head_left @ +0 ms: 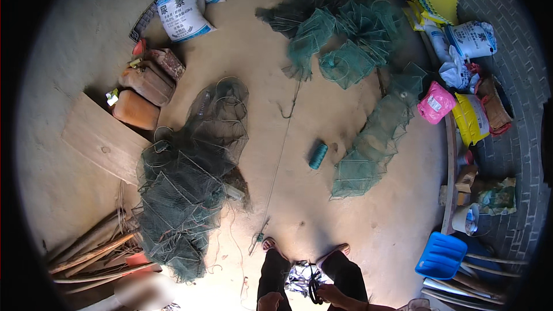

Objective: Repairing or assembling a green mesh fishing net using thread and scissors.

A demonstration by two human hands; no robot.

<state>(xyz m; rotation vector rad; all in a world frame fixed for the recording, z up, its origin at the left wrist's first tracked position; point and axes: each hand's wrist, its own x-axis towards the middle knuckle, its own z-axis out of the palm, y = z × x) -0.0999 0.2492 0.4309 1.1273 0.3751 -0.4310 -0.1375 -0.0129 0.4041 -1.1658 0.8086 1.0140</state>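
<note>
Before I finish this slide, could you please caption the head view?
Green nets and a spool lie ahead; the right hand holds a black loop.

On the left, white sacks (183, 18) sit beyond an orange jug (136, 109) and a brown jug (147, 83); nearer is what looks like a wooden board (103, 135), then sticks (95, 253). On the right, a pink package (436, 102) lies just beside a yellow bag (471, 118), and a blue shovel (441, 256) near a white bucket (462, 220).
</note>
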